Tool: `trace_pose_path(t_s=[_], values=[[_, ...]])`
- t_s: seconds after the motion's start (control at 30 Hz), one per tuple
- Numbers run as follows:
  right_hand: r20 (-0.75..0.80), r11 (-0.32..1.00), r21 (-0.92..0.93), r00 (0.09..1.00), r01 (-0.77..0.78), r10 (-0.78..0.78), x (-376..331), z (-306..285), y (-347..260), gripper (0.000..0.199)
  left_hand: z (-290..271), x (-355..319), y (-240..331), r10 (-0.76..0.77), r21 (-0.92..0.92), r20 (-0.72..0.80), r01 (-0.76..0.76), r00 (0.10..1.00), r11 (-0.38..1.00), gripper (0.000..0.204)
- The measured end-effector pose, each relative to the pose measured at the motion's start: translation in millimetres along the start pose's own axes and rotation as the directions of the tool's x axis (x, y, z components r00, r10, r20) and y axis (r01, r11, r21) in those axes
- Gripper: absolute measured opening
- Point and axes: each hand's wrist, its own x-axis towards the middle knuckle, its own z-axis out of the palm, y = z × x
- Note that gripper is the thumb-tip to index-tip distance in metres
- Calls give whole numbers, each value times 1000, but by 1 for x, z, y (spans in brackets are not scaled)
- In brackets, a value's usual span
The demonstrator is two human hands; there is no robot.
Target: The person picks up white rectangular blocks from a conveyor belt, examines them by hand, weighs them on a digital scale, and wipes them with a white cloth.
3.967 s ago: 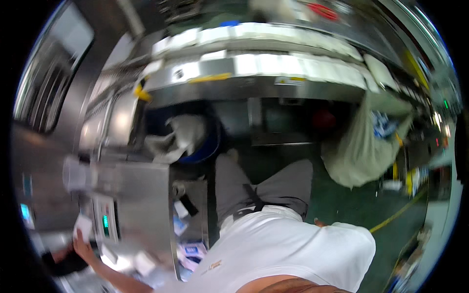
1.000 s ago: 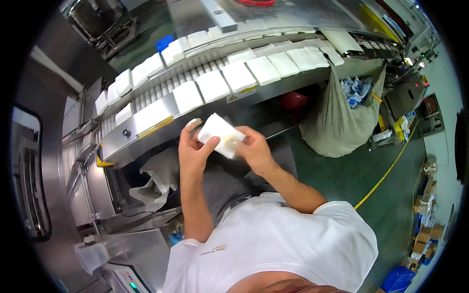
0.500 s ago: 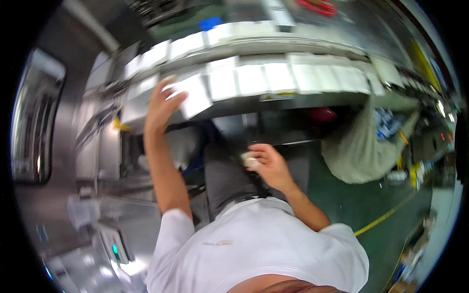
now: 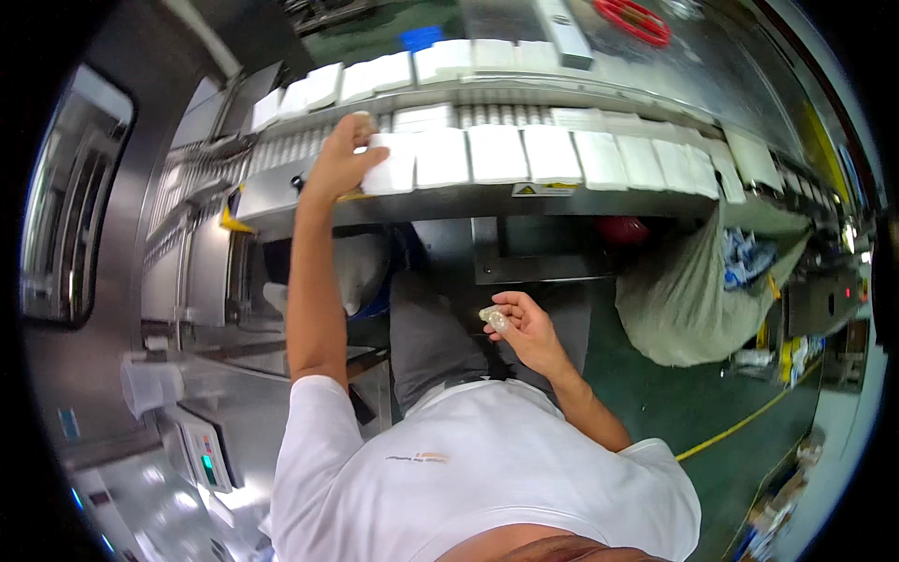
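Steel machinery fills the space, with a conveyor [image 4: 281,187] curving across the top and carrying a row of white packs side by side. At the near end of that row, the left hand [image 4: 339,159] reaches up and grips the edge of one white pack [image 4: 393,164], fingers curled over it. Well below, near the person's waist, the right hand [image 4: 524,328] pinches a small crumpled scrap [image 4: 493,318] between its fingertips. A large grey sack [image 4: 684,300] hangs open to the right, over the green floor [image 4: 712,403].
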Motion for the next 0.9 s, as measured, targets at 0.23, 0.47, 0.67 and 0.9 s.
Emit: trace_pose_path(t_s=[0.23, 0.47, 0.67, 0.9], values=[[-97, 965, -239, 992, -107, 86, 12, -6, 34, 36, 61, -119, 78, 364, 306, -521, -229, 772, 924, 43], [317, 859, -501, 900, -109, 299, 55, -27, 83, 34, -2, -389, 121, 217, 429, -846, 378, 488, 820, 27], [489, 823, -568, 808, 9, 329, 76, -20, 103, 32, -34, -637, 113, 260, 55, -965, 968, -10, 243, 39], [551, 762, -596, 819, 253, 159, 53, 35, 109, 34, -62, -755, 52, -228, -82, -974, 942, -7, 325, 55]])
